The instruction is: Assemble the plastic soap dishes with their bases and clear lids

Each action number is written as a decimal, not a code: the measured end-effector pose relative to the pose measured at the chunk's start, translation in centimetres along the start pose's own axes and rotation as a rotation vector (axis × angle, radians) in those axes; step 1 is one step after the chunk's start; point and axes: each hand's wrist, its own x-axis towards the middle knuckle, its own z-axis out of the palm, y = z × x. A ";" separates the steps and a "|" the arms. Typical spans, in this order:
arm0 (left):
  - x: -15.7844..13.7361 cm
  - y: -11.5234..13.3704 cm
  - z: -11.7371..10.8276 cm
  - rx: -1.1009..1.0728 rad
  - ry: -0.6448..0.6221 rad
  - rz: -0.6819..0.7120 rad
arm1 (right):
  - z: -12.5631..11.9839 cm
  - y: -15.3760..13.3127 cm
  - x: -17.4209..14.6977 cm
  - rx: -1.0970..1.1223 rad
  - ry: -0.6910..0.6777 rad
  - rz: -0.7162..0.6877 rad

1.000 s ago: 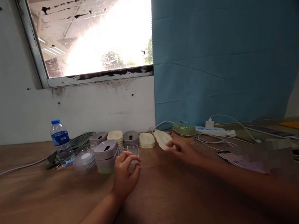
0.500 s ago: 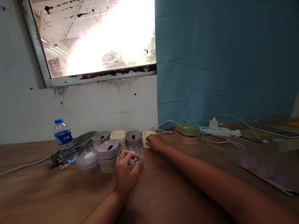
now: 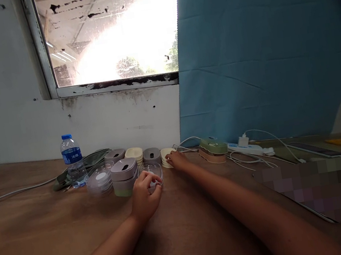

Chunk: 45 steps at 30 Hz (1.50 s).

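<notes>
My left hand [image 3: 145, 194] is at the near left side of a stack of clear plastic containers [image 3: 154, 169]. Its fingers are loosely bent and apart, with thumb and forefinger in front of the clear plastic; a firm hold does not show. Farther out, my right hand [image 3: 177, 160] has its bent fingers on the right side of a short stack of cream containers [image 3: 164, 152] and covers part of it. Just left of my left hand stand lilac lidded boxes [image 3: 124, 172], stacked over a pale green base.
Behind stand another cream stack [image 3: 133, 153], a grey-lilac box [image 3: 151, 154] and a second lilac box [image 3: 115, 155]. Clear lids [image 3: 100, 184] and a water bottle [image 3: 75, 168] are at left. Toward the right are a green-and-tan box [image 3: 213, 148], cables, a power strip [image 3: 245, 148] and a phone [image 3: 316, 150].
My left hand has shifted very slightly to the right beside the clear stack. My right hand stays at the cream stack, and the containers keep their places.
</notes>
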 end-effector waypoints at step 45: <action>-0.9 1.5 -1.0 -0.253 -0.597 0.217 | -5.7 4.2 -19.3 1.052 -0.265 -0.297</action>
